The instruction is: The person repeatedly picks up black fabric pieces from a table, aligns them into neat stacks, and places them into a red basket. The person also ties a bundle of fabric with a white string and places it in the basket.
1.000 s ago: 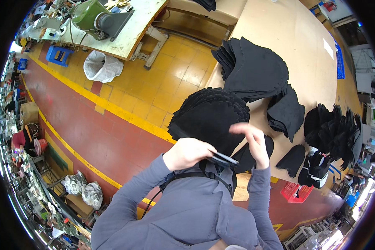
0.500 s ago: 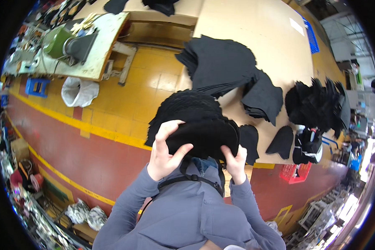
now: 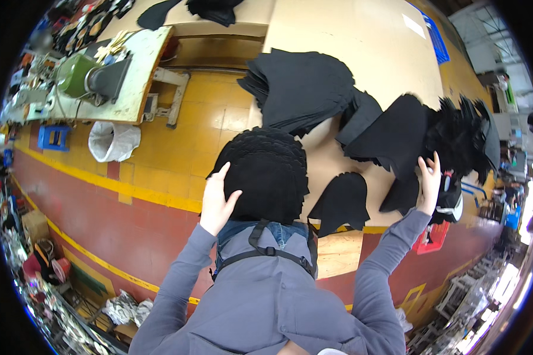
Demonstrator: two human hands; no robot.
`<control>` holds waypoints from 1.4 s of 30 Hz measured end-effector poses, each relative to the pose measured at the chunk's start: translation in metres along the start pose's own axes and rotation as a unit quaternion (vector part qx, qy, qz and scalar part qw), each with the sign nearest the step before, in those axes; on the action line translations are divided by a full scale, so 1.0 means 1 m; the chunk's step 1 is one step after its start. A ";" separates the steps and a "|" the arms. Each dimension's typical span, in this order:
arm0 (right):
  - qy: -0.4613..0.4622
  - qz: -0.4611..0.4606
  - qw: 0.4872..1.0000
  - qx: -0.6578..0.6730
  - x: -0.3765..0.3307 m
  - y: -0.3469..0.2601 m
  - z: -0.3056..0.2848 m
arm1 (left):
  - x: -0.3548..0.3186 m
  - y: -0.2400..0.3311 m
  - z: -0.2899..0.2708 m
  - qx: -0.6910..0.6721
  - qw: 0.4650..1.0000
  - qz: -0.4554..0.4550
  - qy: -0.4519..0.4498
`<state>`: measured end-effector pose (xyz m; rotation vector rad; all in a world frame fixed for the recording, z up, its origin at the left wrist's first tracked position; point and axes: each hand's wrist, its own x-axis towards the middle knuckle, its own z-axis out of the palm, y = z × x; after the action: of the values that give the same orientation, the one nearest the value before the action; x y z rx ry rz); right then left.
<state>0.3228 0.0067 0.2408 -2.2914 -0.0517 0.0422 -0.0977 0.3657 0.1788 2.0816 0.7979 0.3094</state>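
Note:
A thick, fanned stack of black fabric pieces point(image 3: 265, 171) with jagged edges rests at my lap, against the table edge. My left hand point(image 3: 218, 201) lies along the stack's left side, thumb and forefinger spread apart. Out to the right, my right hand point(image 3: 429, 184) pinches the edge of a single black cut piece point(image 3: 394, 133), rounded at its top. That piece hangs over a dark grey pile point(image 3: 357, 112) and partly covers another black piece point(image 3: 401, 195). A separate bell-shaped black piece point(image 3: 342, 201) lies flat near the table's front edge.
A big dark grey stack point(image 3: 305, 86) lies on the tan table point(image 3: 391, 35). Bunched black pieces point(image 3: 465, 139) stand at the right. A red crate point(image 3: 430, 238) is below the table. Leftward are a workbench point(image 3: 145, 71), a white-lined bin point(image 3: 114, 142) and a blue stool point(image 3: 54, 137).
My right hand has left the lap stack and swung right, carrying one black piece over the table. My left hand stays at the stack, which now lies flatter.

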 end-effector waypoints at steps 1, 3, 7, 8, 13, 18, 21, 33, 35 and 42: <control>0.074 -0.037 0.985 -0.152 0.000 0.006 0.004 | 0.000 0.002 0.000 -0.055 0.998 -0.015 0.017; 0.036 -0.050 0.998 0.022 -0.015 -0.003 0.034 | 0.001 0.002 -0.004 -0.089 0.993 0.072 -0.024; -0.313 -0.222 0.921 0.065 -0.132 -0.111 0.125 | -0.014 0.018 -0.017 -0.149 0.963 0.153 -0.166; -0.406 -0.167 0.896 0.071 -0.156 -0.116 0.142 | -0.019 0.022 -0.019 -0.148 0.958 0.164 -0.185; -0.329 -0.219 0.917 0.052 -0.212 -0.098 0.210 | -0.036 0.021 -0.016 -0.152 0.955 0.169 -0.193; -0.255 -0.253 0.933 0.024 -0.220 -0.107 0.208 | -0.043 0.014 -0.005 -0.162 0.963 0.157 -0.149; -0.289 -0.229 0.929 -0.012 -0.223 -0.096 0.204 | -0.046 0.013 -0.002 -0.182 0.956 0.178 -0.144; -0.467 -0.118 0.860 0.167 -0.213 -0.071 0.182 | -0.021 -0.005 0.012 -0.063 0.994 0.073 0.042; -0.511 -0.097 0.822 0.233 -0.211 -0.075 0.173 | -0.017 -0.009 0.016 -0.084 0.995 0.046 0.031; -0.327 -0.065 0.939 0.086 -0.212 -0.079 0.195 | -0.042 0.010 0.012 -0.095 0.957 0.270 -0.055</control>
<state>0.0998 0.1942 0.1744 -2.0018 -0.5224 0.7105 -0.1194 0.3268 0.1828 2.0806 0.1104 0.5377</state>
